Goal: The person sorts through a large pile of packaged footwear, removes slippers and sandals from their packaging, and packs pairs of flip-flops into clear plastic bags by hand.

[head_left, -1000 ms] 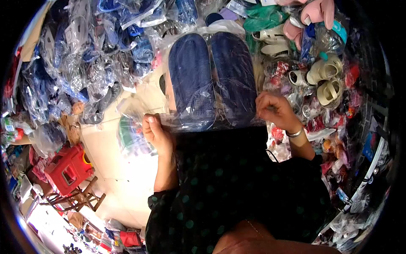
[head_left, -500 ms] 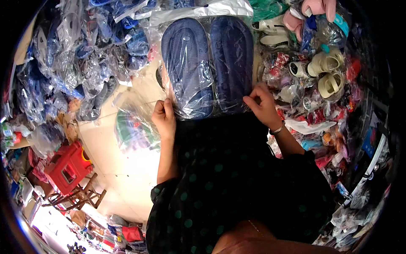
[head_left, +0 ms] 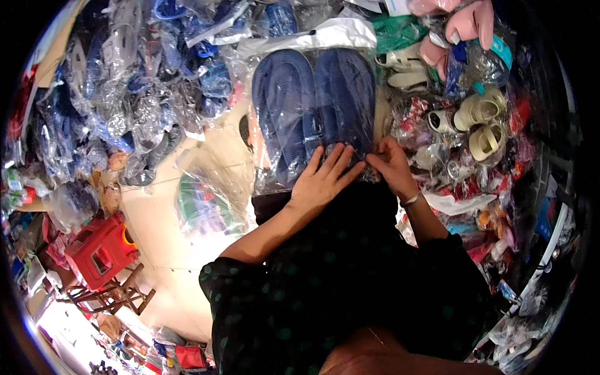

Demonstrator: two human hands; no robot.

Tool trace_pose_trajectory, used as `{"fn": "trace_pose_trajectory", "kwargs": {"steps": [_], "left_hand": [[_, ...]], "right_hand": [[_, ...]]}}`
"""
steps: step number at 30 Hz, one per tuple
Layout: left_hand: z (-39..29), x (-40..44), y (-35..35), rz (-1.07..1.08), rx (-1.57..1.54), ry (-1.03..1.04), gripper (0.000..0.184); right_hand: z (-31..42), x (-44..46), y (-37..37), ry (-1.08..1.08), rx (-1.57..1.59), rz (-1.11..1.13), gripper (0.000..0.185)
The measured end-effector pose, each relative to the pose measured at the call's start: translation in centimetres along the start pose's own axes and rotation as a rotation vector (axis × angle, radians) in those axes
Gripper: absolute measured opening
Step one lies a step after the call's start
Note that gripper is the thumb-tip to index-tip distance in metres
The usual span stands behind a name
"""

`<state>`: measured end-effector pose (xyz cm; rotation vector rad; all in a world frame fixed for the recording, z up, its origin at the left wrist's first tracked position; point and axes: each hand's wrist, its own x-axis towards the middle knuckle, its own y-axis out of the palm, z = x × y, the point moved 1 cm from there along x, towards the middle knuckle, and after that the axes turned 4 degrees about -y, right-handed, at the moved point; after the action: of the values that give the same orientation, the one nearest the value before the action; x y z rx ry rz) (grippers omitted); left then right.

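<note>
A pair of dark blue slippers [head_left: 284, 106] lies side by side in a clear plastic bag [head_left: 312, 39] over the lap, with the bag's whitish band at the far end. My left hand [head_left: 322, 181] rests on the near edge of the bag, its fingers spread over the lower end of the slippers, palm down. At the bag's near right corner, my right hand [head_left: 394, 165] has its thumb and fingers pinched together on the plastic. A bracelet [head_left: 410, 200] is on the right wrist.
Bagged blue and grey footwear [head_left: 125, 81] is heaped at the upper left. Cream clogs [head_left: 484, 140], pink slippers [head_left: 472, 25] and red packets lie at the right. A red stool [head_left: 103, 250] stands at the left, and a bagged green item [head_left: 203, 203] lies on the tiled floor [head_left: 156, 231].
My left hand has left the bag's near left corner and moved right onto its near edge, fingers now spread. The far end with the whitish band has come into fuller view since the first frame.
</note>
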<state>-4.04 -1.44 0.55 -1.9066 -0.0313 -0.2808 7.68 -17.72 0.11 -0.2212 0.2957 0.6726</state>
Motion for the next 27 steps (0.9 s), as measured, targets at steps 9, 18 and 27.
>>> {"fn": "trace_pose_trajectory", "kwargs": {"steps": [9, 18, 27], "left_hand": [[0.6, 2.1, -4.2, -0.08, -0.057, -0.012, 0.051], [9.3, 3.5, -19.4, -0.65, -0.74, -0.632, 0.037], [14.7, 0.8, -15.9, -0.633, -1.559, -0.993, 0.04]], "right_hand": [[2.8, 0.2, -0.8, -0.032, 0.215, -0.034, 0.015], [8.5, 7.5, -2.0, -0.51, 0.064, -0.035, 0.068], [9.4, 10.0, -0.9, -0.302, 0.186, 0.451, 0.069]]}}
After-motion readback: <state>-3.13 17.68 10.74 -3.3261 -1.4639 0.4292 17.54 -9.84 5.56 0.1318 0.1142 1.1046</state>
